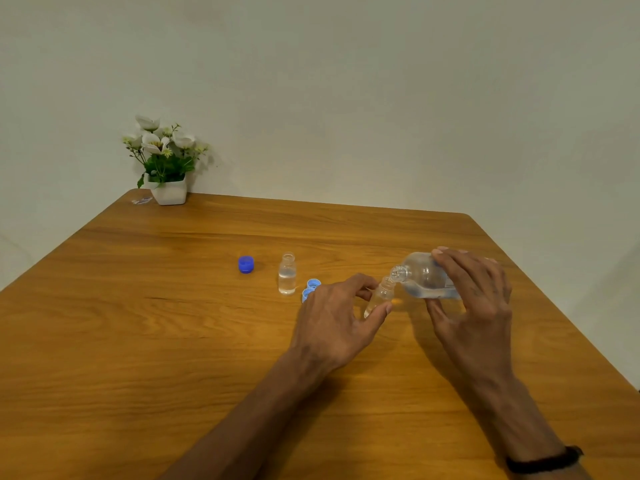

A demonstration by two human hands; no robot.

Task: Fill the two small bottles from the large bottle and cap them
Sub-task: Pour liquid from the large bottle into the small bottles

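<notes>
My right hand (474,303) grips the large clear bottle (424,277), tipped almost flat with its open mouth pointing left. That mouth touches the neck of a small clear bottle (381,295), which my left hand (337,318) holds tilted between thumb and fingers. A second small bottle (287,273) stands upright and uncapped to the left, water inside it. Two light blue caps (311,288) lie between that bottle and my left hand, partly hidden by my fingers. A darker blue cap (246,264) sits farther left on the wooden table (138,323).
A white pot of white flowers (166,168) stands at the table's far left corner against the wall, with a small scrap (141,201) beside it. The table's right edge runs close to my right forearm, which wears a dark wristband (543,460).
</notes>
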